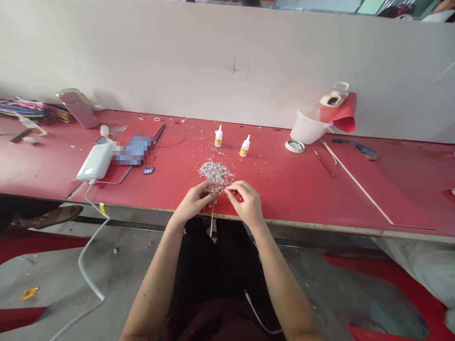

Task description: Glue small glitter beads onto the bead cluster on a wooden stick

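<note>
At the front edge of the red table, my left hand is closed around a thin stick with a small glittery ornament at its top. The stick points down past the table edge toward my lap. My right hand pinches at the ornament's right side; whatever is between its fingertips is too small to make out. Just beyond both hands lies a loose pile of tiny multicoloured beads or stones. Two small white glue bottles with yellow labels, a left one and a right one, stand upright behind the pile.
A white power bank with a cable hanging off the table lies left, near a pink bottle. On the right are a white tub, a round lid and a red brush. A pale partition rises behind.
</note>
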The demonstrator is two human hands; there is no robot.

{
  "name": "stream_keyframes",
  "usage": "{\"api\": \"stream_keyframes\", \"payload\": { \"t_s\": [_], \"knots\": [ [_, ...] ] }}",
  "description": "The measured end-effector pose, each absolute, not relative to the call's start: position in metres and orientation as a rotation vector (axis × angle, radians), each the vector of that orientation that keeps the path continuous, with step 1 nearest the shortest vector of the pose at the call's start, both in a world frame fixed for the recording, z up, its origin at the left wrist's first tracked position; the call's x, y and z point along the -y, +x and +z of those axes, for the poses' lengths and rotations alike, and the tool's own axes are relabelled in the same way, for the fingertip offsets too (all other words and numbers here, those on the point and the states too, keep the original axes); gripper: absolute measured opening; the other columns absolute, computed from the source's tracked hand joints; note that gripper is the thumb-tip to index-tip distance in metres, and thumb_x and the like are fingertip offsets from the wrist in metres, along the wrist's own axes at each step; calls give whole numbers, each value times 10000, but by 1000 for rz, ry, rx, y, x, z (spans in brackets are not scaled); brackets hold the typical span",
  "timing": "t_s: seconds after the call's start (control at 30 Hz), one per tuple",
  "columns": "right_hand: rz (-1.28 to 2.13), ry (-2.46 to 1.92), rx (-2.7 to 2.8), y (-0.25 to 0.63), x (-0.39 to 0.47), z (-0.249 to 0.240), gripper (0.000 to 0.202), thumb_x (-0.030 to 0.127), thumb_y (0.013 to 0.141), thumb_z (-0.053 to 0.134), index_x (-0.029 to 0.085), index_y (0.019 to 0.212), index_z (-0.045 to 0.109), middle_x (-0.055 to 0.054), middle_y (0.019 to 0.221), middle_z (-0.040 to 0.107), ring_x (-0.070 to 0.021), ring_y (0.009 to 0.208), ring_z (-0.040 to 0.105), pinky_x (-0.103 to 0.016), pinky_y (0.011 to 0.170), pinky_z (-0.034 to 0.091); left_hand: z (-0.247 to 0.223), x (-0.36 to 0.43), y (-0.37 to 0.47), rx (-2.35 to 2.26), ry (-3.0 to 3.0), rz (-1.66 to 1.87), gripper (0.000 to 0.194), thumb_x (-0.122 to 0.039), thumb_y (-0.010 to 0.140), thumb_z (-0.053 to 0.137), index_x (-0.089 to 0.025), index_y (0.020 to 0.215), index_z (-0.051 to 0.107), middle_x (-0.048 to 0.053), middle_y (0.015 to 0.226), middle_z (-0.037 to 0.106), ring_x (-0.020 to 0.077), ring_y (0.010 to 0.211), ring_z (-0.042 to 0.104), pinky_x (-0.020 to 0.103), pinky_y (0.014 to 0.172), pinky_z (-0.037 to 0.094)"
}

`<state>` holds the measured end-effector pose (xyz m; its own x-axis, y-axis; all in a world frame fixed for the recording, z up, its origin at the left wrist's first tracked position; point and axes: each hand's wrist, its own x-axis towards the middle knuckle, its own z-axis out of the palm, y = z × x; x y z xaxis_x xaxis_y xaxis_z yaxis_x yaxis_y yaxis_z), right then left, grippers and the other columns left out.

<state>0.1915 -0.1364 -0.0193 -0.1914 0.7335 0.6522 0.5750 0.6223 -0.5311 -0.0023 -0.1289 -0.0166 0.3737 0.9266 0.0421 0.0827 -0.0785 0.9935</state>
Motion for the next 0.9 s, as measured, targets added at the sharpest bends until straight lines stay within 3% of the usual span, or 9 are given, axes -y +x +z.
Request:
{"api": "stream_keyframes", "payload": {
  "t_s": [0.6, 0.8, 0.9],
  "knots": [
    [213, -1038, 1889, 191, 136, -20, 67, 225, 923, 567, 224, 900, 630, -47, 864, 659, -185, 863, 615, -313, 772, 493, -19, 129, -2, -933, 1458, 939, 352, -326, 885, 600, -155, 1192, 585, -12, 685, 606, 94, 588, 550, 204, 554, 442],
    [361, -1079, 1749, 192, 139, -16, 101, 296, 921, 573, 218, 909, 636, -51, 878, 636, -144, 693, 566, -280, 623, 471, -16, 130, -2, -949, 1456, 922, 353, -323, 886, 592, -157, 1198, 580, -3, 696, 613, 103, 598, 557, 205, 543, 434],
    [439, -1123, 1707, 191, 139, -17, 140, 343, 921, 565, 218, 922, 627, -45, 856, 637, -142, 682, 557, -277, 629, 466, -16, 130, -2, -945, 1471, 917, 361, -314, 894, 579, -158, 1219, 574, -8, 685, 598, 103, 595, 550, 205, 545, 431]
  ]
}}
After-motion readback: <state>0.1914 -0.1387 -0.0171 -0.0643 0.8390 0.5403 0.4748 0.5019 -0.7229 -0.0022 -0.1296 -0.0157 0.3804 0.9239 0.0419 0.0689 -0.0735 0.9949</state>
